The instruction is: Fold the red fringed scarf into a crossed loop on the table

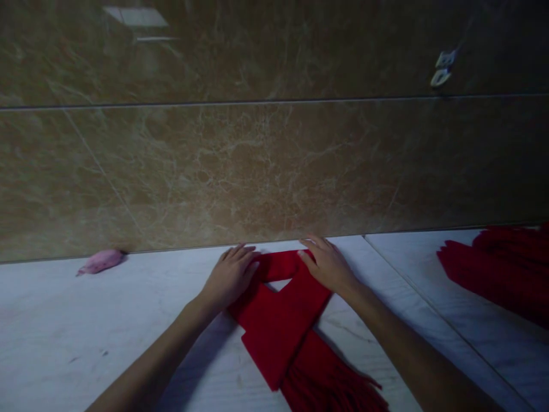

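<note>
In the head view, a red scarf (pixel 277 320) lies on a white surface (pixel 128 309), close to the middle of the brown wall (pixel 257 166). It makes a loop at the top, and its two long parts cross like an X below. The top strip of the loop runs along the wall. Inside the loop is a small gap where the white shows through. The long way of the whole shape runs away from the wall, leaning a bit to the right. The part on top comes down from the right bend and slants left, and its straight edge faces away from the wall. The part under it slants right, and its fringe (pixel 338 377) points away from the wall too, running out of the picture.

The left hand (pixel 231 272) is on the left bend, near the wall. I cannot tell if its grip pinches the cloth. The right hand (pixel 328 266) rests on the right bend, also near the wall. Its grip is spread, thumb and fingers apart.

By the left part of the wall lies a soft-looking pink thing (pixel 102 261). By the right part of the wall is more red cloth (pixel 501 280).
</note>
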{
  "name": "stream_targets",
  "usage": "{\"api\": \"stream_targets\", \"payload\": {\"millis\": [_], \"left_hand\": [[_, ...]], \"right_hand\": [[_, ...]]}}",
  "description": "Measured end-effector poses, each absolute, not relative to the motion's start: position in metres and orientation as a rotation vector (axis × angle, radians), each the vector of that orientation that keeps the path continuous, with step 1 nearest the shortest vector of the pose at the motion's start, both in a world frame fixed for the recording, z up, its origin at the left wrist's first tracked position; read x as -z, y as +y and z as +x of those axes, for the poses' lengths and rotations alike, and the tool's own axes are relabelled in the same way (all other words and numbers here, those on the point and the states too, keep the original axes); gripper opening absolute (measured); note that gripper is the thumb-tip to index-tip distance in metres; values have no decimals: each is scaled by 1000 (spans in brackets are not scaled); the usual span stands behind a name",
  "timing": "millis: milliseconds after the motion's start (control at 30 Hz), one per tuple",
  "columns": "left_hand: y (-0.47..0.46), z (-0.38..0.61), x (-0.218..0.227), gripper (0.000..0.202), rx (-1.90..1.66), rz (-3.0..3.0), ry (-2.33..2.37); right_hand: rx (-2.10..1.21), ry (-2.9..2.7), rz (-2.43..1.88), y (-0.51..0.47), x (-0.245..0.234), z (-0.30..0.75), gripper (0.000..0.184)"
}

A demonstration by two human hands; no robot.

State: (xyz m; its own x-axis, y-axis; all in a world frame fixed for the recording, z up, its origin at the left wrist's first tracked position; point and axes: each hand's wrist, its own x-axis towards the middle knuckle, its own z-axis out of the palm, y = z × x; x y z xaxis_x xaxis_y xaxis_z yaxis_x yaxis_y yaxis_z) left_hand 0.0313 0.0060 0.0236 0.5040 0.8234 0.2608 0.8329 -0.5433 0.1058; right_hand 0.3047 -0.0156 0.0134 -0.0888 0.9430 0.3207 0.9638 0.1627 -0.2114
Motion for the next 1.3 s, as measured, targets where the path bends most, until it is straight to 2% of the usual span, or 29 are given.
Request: {"api": "stream_targets", "payload": {"millis": [67,167,400,633,733,800,900,1033,1133,1233,1300], "left_hand": [[-2,33,-18,49,335,-2912,-1326],[-7,29,-10,55,171,-3025,-1339],[-3,21,-3,60,210,-2993,-1330],[-34,36,-31,41,466,-3084,-1124],[-46,42,-28,30,561,-3187,-1135],[-48,45,-21,24,618,-3231,-1128],[-45,47,-13,20,607,-3307,-1088],[-43,48,-12,15,609,-3322,-1098],[-43,47,-13,15,616,-3318,-1088],[-43,47,-11,17,608,-3307,-1099],[-43,46,-9,19,614,-3306,-1085]], "right_hand": [[7,-2259,-1660,-20,-3,297,55],[-77,-2375,-1662,-21,8,295,61],[-59,-2359,-1702,-20,7,302,63],[-22,-2328,-1675,-17,7,302,60],[-43,-2259,-1588,-31,-16,298,46],[-173,-2165,-1520,-55,-39,293,34],[-606,-2132,-1587,-105,-61,279,39],[-879,-2130,-1815,-156,-52,260,21],[-1041,-2115,-1691,-177,-39,259,5],[-1410,-2180,-1442,-201,-42,283,9],[-1548,-2185,-1254,-215,-53,309,24]]}}
